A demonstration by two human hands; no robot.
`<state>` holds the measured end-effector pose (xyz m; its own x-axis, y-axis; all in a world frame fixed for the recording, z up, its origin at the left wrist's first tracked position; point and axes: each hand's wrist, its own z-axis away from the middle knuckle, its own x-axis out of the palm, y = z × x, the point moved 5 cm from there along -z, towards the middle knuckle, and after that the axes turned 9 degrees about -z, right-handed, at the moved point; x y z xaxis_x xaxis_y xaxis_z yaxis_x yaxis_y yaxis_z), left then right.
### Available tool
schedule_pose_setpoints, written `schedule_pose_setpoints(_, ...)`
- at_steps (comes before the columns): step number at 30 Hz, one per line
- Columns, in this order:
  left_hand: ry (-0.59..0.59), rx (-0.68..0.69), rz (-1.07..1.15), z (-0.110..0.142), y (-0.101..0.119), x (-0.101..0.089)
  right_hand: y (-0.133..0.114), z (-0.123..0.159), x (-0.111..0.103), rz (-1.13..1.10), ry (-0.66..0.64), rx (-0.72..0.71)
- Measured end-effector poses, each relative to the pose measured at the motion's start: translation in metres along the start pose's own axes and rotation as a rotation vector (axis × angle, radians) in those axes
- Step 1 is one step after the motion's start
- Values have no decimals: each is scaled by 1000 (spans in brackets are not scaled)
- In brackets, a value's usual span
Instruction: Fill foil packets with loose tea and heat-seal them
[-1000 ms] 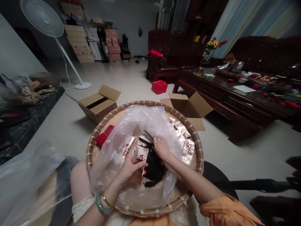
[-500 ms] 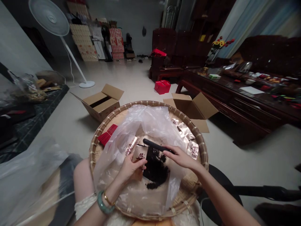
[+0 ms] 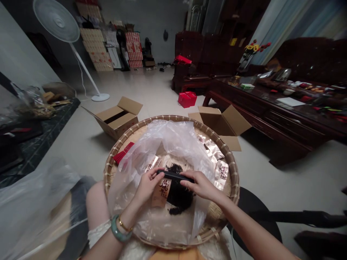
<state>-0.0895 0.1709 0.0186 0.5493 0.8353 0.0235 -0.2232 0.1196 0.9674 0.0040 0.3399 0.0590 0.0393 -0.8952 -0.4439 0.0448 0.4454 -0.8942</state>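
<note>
My left hand (image 3: 148, 185) is closed on the top of a shiny copper-coloured tea packet (image 3: 160, 195) with dark printed characters. Its fingers also meet the left end of a long black stick-like tool (image 3: 176, 176), whose exact kind I cannot make out. My right hand (image 3: 202, 185) grips that tool at its other end, so it lies across the packet's upper edge. Just right of the packet is a heap of dark tea leaves (image 3: 181, 200) on clear plastic sheeting (image 3: 173, 134). Everything rests in a round woven bamboo tray (image 3: 107, 177) on my lap.
Several copper packets (image 3: 221, 174) lie at the tray's right side, red strips (image 3: 123, 153) at its left. Open cardboard boxes stand beyond, one left (image 3: 119, 117) and one right (image 3: 225, 122). A red box (image 3: 187, 99), a white fan (image 3: 58, 23) and a dark wooden table (image 3: 271, 119) are farther off.
The black tool has come down and levelled out across the packet's top. My left fingers have moved up to its left end, and my right hand has moved slightly lower.
</note>
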Motion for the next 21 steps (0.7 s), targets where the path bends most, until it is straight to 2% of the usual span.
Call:
schedule_pose_setpoints(7, 55, 25, -65, -5, 7, 7, -2, -3, 6, 39, -29, 42)
schedule_pose_setpoints(14, 31, 71, -129, -6, 6, 18, 5, -19, 24, -18, 76, -25)
schedule_pose_setpoints(18, 38, 64, -147, -10, 6, 18, 12, -20, 25, -47, 113, -24)
schedule_pose_setpoints(21, -8, 27, -89, -14, 3, 18, 14, -19, 23, -60, 129, -11)
